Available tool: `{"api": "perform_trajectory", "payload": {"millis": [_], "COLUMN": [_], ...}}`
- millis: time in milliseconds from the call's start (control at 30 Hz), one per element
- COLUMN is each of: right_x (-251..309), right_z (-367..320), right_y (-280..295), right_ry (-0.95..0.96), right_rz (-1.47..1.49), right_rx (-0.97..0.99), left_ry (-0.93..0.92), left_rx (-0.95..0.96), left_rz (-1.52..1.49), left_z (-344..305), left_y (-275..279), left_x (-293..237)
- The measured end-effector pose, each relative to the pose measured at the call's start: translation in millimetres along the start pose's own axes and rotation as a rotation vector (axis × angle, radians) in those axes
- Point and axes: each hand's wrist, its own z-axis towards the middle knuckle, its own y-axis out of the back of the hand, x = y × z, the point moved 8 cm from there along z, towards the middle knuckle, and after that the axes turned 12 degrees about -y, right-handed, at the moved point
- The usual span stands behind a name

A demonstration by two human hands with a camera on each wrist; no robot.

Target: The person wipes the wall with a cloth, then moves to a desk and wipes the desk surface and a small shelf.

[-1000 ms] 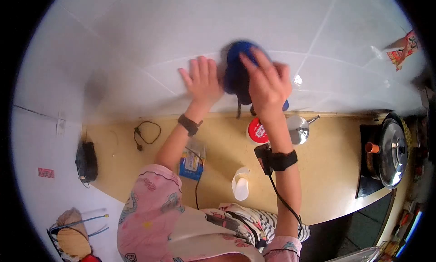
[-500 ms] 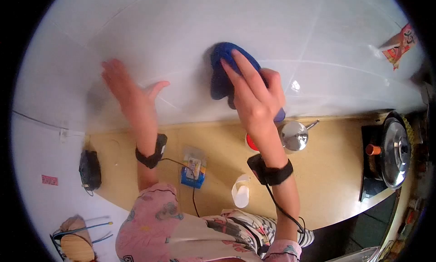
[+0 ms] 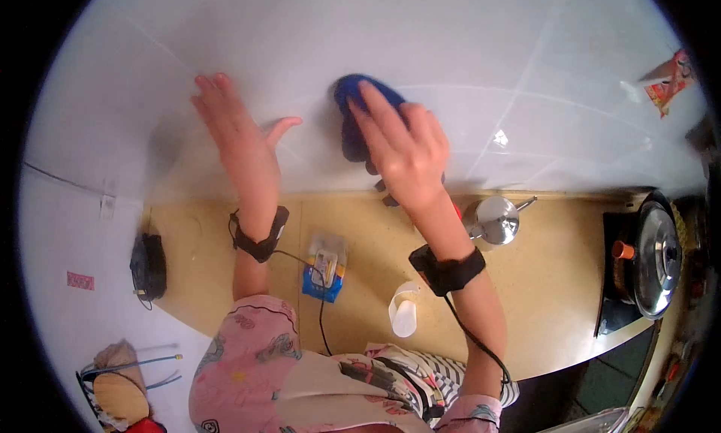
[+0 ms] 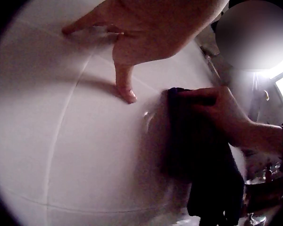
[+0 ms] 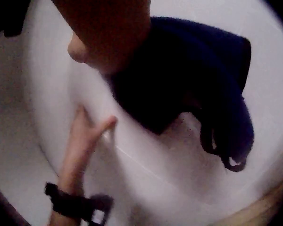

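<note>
My right hand (image 3: pixel 409 153) holds a dark blue cloth (image 3: pixel 353 138) against the white tiled wall (image 3: pixel 481 42), its index and middle fingers stretched along the cloth's upper part. In the right wrist view the cloth (image 5: pixel 198 70) hangs in loose folds, with small loops at its lower end. To the left, my left hand (image 3: pixel 244 151) rests on the wall with long fingers straight and thumb spread out. The left wrist view shows the left thumb's tip at the tiles, beside the cloth (image 4: pixel 198 146).
Below the wall runs a yellowish counter (image 3: pixel 541 283). On it are a blue wipes pack (image 3: pixel 324 275), a white cup-like container (image 3: pixel 404 313), a shiny metal pot (image 3: pixel 497 220) and a large lidded pot (image 3: pixel 655 256). A black bag-like object (image 3: pixel 148 266) lies at left.
My right hand has slid the cloth leftward along the wall. My left hand has moved away from the cloth to the left, then slightly back right in the view.
</note>
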Motion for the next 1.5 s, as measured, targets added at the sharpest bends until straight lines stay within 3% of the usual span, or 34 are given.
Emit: {"api": "perform_trajectory", "payload": {"millis": [67,133,233,467,533,600,867,1067,1200,1333,1500], "right_x": [-3.8,-5.1,-7.7,5.1,0.8,-2.5,7.2,-2.5,-12.0,-12.0,-8.5], "right_z": [-16.9,-52.0,-59.2,1.8,-9.6,-33.5,-11.1,-15.7,16.6,50.5,-13.1], "right_y": [-2.3,-18.6,-15.7,2.2,1.8,-14.1,1.5,3.7,30.0,41.4,9.0], "right_ry": [0.067,0.158,0.115,0.028,0.038,0.063,0.089,-0.005,-0.179,-0.120,-0.049], "right_rz": [-0.019,-0.049,-0.118,-0.063,-0.033,-0.082,-0.122,-0.116,-0.160,-0.120,-0.108], "right_rx": [-0.002,0.218,0.258,0.093,0.103,0.258,0.168,0.165,0.043,-0.124,0.118], "left_ry": [-0.005,-0.039,-0.026,-0.040,-0.043,-0.040,-0.007,-0.020,0.021,0.028,0.042], "left_rx": [-0.021,-0.021,-0.015,-0.017,-0.003,-0.004,0.004,-0.008,0.003,0.028,0.043], "left_rz": [-0.023,0.010,0.002,0.041,0.073,0.064,-0.026,0.016,0.034,0.029,-0.009], "left_z": [0.6,-0.5,1.5,-0.2,-0.8,-1.1,0.1,-1.6,-4.0,-3.9,-2.9], "left_y": [-1.4,2.3,5.9,2.9,2.9,3.4,3.9,0.4,-3.6,-5.5,-5.1], "left_x": [1.3,0.0,-3.0,-1.5,-3.0,-3.6,-8.7,-4.8,-4.2,-1.5,-5.5]}}
